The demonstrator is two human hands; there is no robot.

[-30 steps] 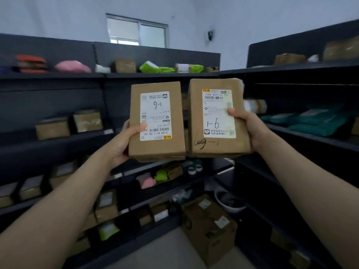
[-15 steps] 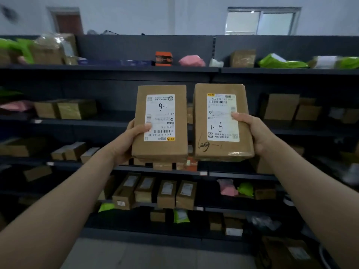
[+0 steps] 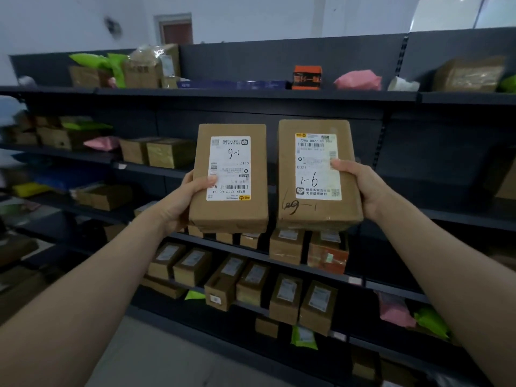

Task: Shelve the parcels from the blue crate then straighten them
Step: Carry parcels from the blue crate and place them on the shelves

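Nearest to you, your left hand (image 3: 181, 199) grips the left box (image 3: 230, 178) by its outer long edge, thumb lying across the lower corner of its label and fingers hidden behind. Your right hand (image 3: 360, 188) holds the right box (image 3: 317, 174) the same way from the other side, thumb on the label's edge. Both boxes stand upright, side by side with a narrow gap between them, raised in front of the shelves and not yet set down.

They look like stiff taped cardboard, small enough that one hand carries each, so they are probably fairly light. The tape and glossy labels may be slick under a thumb, so keep your hold on the bare cardboard edges, or slide a palm under the bottom when you lower them. Each label has "1-6" handwritten on it; the left one reads upside down.

Beyond them, the dark shelf unit (image 3: 279, 96) runs across the view. The row just below the boxes holds upright brown parcels (image 3: 286, 245), with more on the tier under that. The blue crate is not in view.
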